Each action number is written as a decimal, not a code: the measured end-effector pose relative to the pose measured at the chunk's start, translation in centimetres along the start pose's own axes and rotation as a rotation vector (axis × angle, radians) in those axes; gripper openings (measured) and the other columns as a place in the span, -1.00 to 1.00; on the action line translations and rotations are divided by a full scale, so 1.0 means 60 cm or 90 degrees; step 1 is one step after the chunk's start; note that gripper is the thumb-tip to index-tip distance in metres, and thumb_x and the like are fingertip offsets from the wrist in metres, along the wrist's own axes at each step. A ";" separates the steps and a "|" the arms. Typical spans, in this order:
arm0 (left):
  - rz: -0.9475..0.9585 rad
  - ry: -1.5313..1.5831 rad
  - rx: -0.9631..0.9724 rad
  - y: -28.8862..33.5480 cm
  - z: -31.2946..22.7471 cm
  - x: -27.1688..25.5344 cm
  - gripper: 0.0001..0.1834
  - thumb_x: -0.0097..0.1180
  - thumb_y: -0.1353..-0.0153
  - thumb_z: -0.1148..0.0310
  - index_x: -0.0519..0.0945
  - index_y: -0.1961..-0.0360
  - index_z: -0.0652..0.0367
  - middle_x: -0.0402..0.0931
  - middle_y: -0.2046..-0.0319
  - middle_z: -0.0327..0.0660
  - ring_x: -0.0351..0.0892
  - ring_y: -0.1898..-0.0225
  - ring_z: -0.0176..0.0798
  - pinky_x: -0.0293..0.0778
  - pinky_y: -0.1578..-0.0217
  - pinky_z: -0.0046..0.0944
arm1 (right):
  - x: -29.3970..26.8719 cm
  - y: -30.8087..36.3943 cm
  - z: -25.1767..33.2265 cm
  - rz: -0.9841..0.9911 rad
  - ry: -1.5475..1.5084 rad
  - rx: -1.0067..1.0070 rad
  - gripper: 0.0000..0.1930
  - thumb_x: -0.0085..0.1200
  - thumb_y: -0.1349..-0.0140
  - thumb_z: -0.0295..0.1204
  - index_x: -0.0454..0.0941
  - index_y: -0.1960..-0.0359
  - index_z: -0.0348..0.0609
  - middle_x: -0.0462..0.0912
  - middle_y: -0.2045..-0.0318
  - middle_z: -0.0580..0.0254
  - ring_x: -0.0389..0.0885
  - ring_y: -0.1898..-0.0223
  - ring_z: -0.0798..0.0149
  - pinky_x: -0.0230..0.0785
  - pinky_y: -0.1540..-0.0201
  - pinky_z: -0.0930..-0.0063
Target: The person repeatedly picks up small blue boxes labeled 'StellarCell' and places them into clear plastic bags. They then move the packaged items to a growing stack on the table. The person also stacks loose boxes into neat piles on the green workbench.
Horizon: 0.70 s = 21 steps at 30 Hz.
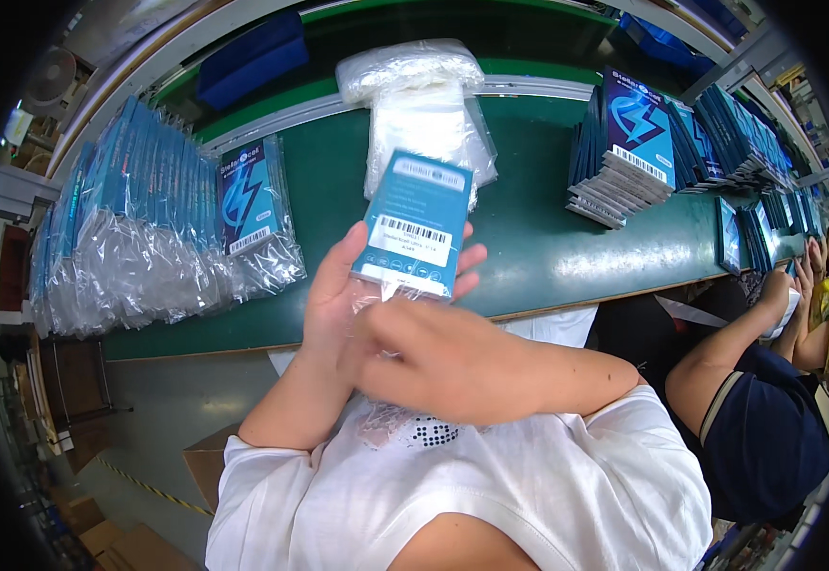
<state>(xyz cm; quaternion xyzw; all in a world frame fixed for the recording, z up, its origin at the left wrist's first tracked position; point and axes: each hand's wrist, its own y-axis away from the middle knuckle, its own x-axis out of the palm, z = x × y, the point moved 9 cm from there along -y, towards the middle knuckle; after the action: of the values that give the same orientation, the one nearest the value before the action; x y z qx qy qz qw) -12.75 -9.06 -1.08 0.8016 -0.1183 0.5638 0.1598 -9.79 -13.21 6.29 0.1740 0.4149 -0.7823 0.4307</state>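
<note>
My left hand holds a flat teal box from beneath. The thumb lies along its left edge and the fingertips show past its right edge. A white barcode label is on the box's upper face. Clear plastic bag film shows at the box's near end. Over that end is my right hand, its fingers curled in at the film and partly smeared by motion. The fingertips are hidden.
Flat clear bags lie beyond the box on the green table. Bagged boxes stand in a row at left, with another bagged box beside them. Unbagged boxes are stacked at right. A co-worker's arm is at far right.
</note>
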 end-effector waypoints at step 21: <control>-0.083 -0.056 0.250 -0.004 -0.057 -0.048 -0.54 -0.17 -0.32 0.13 0.34 -0.09 0.25 0.47 0.03 -0.04 0.47 0.02 -0.07 0.35 -0.03 -0.05 | 0.012 0.101 -0.170 -0.341 -0.609 0.502 -0.86 0.00 -0.26 -0.44 0.45 0.23 -0.24 0.52 0.45 0.37 0.46 0.46 0.54 0.31 0.44 0.69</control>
<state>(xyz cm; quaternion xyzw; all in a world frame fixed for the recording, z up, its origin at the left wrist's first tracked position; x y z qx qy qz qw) -16.61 -7.49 -2.72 0.8472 0.0389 0.5290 0.0316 -6.10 -7.16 -3.23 -0.1561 -0.1094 -0.9460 0.2623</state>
